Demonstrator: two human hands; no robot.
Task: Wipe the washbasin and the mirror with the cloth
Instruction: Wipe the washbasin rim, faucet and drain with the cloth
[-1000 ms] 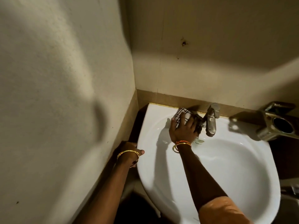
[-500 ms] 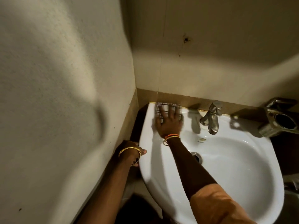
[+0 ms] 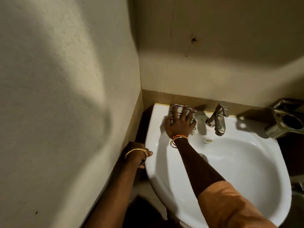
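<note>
Washbasin (image 3: 230, 170) white, checked cloth (image 3: 176, 108) under right hand (image 3: 180, 124) grip with fingers spread flat, tap (image 3: 217, 119) just right, left hand (image 3: 139, 155) grip clasping the rim

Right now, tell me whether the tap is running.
Off, as far as visible: no stream falls from the tap into the washbasin.

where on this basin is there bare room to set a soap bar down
Bare rim on the washbasin between the tap and the metal holder; also the back left corner. Crowded left of the tap: the right hand presses the cloth there. The left hand grips the left edge.
</note>
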